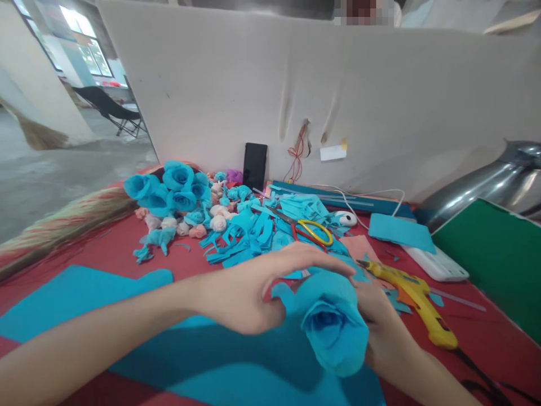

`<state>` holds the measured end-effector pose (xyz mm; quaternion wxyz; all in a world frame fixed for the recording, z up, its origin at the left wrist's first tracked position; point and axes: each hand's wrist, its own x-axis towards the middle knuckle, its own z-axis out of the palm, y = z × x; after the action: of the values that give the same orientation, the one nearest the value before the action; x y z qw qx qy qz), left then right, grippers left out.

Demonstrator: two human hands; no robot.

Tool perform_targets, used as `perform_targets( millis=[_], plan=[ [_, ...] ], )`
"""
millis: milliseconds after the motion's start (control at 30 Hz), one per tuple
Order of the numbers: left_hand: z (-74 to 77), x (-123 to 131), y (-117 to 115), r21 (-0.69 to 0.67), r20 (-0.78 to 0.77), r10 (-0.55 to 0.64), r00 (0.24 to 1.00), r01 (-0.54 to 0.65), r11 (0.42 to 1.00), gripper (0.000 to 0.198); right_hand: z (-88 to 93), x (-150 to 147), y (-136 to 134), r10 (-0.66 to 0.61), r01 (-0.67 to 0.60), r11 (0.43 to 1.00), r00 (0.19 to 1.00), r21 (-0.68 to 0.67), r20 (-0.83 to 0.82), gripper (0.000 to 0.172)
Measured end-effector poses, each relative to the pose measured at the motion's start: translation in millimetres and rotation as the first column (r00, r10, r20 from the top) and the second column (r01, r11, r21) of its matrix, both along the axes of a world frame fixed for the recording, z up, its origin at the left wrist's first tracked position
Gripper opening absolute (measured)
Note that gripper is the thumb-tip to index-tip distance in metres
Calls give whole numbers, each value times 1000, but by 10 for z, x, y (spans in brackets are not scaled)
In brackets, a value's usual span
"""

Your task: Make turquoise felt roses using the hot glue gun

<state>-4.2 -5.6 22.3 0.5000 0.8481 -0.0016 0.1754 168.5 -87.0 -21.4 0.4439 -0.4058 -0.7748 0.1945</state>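
A blue crepe-paper rose (333, 327) is between my two hands, its rolled centre turned toward me. My left hand (253, 290) comes in from the left, thumb bent against a narrow blue paper end at the flower's side and fingers arched over its top. My right hand (382, 316) is closed around the flower's far right side, its fingers mostly hidden by the petals. Underneath lies a large sheet of blue crepe paper (203, 355).
Finished blue roses (177, 189), cut blue strips (253, 231) and scissors (310, 231) lie behind my hands. At right are a yellow glue gun (416, 293), a white device (439, 262), a green board (494, 270) and a metal jug (486, 175). A phone (255, 165) leans against the white panel (203, 84).
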Motion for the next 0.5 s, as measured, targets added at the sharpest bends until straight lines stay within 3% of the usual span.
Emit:
perform_targets(
  millis=[67, 200, 300, 500],
  plan=[
    [-19, 1, 11, -181, -6, 70, 998, -70, 981, 52, 7, -2, -7, -15, 15, 1000, 1000, -9, 2, 13],
    [-62, 26, -18, -446, -42, 273, 961, -262, 856, 16, 34, -2, -16, -31, 32, 999, 999, -23, 6, 12],
    [-70, 24, -50, -513, -79, 313, 946, -308, 801, 16, 67, -9, -14, -34, 34, 998, 999, -44, 6, 13],
    [-68, 23, -93, -551, -101, 332, 938, -331, 767, 22, 92, -18, -6, -24, 24, 998, 1000, -49, 8, 11]
  ],
)
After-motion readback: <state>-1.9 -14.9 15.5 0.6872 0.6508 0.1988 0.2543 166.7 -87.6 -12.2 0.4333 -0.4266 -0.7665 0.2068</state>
